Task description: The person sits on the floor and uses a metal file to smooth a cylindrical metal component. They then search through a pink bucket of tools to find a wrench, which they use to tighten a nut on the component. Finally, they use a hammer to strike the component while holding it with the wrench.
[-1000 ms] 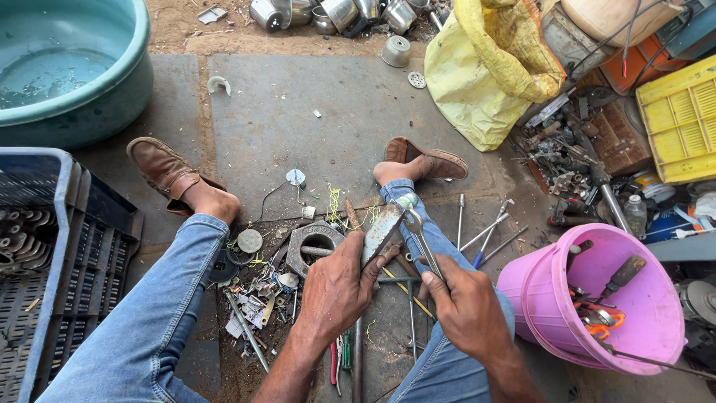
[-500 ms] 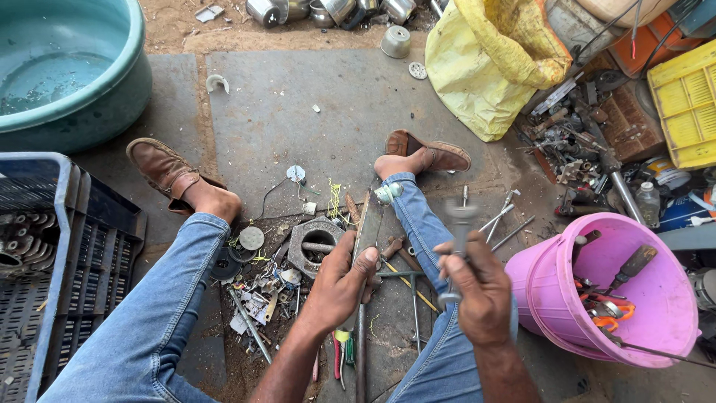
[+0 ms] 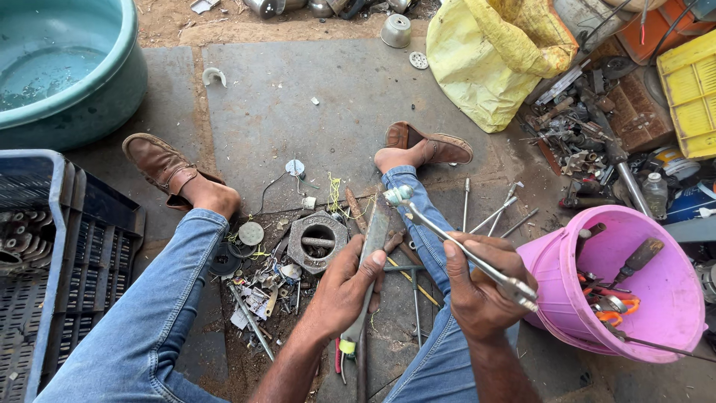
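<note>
wrench [image 3: 462, 250], long and silvery, lies slanted above the right knee, gripped in the right hand [image 3: 481, 287] beside a pink bucket [image 3: 552, 313]. left hand [image 3: 343, 287] clasps a flat metal bar [image 3: 371, 246].

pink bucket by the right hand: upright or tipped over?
Upright. The pink bucket has its round mouth facing up at the camera, tools standing inside, beside the right hand.

Bright, even daylight; sharp, wide-angle distortion
</note>
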